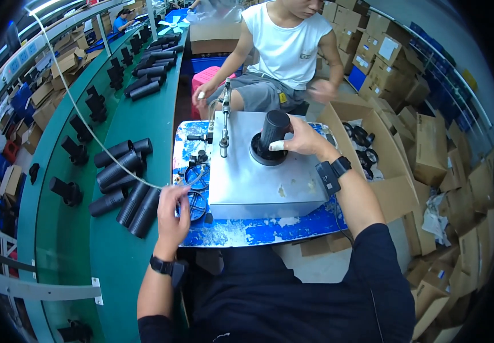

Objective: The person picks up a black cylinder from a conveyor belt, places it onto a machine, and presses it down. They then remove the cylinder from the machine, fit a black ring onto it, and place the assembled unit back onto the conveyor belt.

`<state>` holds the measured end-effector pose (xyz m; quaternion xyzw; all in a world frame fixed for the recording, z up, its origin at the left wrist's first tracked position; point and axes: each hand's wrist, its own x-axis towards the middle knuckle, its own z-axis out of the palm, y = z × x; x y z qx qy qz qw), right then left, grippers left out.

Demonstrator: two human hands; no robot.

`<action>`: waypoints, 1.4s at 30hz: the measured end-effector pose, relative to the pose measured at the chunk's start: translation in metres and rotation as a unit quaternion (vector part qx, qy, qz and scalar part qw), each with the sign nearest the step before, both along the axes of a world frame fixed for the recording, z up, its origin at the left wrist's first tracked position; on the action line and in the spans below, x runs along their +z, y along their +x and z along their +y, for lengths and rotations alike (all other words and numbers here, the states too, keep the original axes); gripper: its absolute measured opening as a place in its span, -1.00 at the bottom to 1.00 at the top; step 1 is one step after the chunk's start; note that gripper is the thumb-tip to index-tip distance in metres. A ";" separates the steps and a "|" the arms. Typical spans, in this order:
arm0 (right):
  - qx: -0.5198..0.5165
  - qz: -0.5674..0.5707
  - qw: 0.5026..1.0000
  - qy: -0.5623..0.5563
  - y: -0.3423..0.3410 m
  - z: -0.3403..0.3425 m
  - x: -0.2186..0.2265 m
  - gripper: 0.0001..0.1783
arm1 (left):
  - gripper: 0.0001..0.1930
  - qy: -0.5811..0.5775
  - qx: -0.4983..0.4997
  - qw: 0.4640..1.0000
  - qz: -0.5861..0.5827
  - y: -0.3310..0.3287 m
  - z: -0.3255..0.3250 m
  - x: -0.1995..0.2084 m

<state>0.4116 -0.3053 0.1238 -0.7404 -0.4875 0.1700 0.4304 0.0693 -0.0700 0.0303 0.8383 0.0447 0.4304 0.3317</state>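
Note:
My right hand (307,139) is closed around an upright black cylinder (275,126). The cylinder's wider round base (267,154) sits on top of a silver metal box (258,188). A pale wrap covers my right thumb. At the left edge of the blue worn table (258,231), my left hand (174,212) hovers with loosely bent fingers apart, and no object shows between them. Beside its fingertips passes a thin pale hose (95,137). Blue round parts (196,206) lie close by. A metal pneumatic clamp (224,120) stands at the box's far left corner.
Several loose black tubes (135,203) lie on the green bench (107,268) at left. Black assemblies (74,150) stand in a row along the adjoining belt. An open carton (395,197) with black round parts stands at right. Across the table sits another person (284,51).

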 end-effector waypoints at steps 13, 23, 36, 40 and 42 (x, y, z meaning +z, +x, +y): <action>-0.097 -0.102 0.989 0.043 -0.030 0.003 0.000 -0.22 | -0.66 0.029 0.032 0.985 0.166 0.149 0.092 -0.008; -0.106 -0.089 0.990 0.017 -0.034 0.000 0.007 -0.25 | -0.47 0.048 0.022 0.923 0.380 0.162 0.103 0.005; -0.151 -0.075 0.984 0.049 -0.041 0.003 -0.005 -0.22 | -0.44 -0.013 0.006 0.929 0.370 0.165 0.113 -0.009; -0.141 -0.078 0.986 0.052 -0.040 0.002 -0.004 -0.21 | -0.44 -0.002 0.000 0.932 0.363 0.169 0.114 -0.010; -0.137 -0.079 0.986 0.053 -0.039 0.001 -0.005 -0.21 | -0.44 -0.004 -0.003 0.933 0.360 0.169 0.115 -0.011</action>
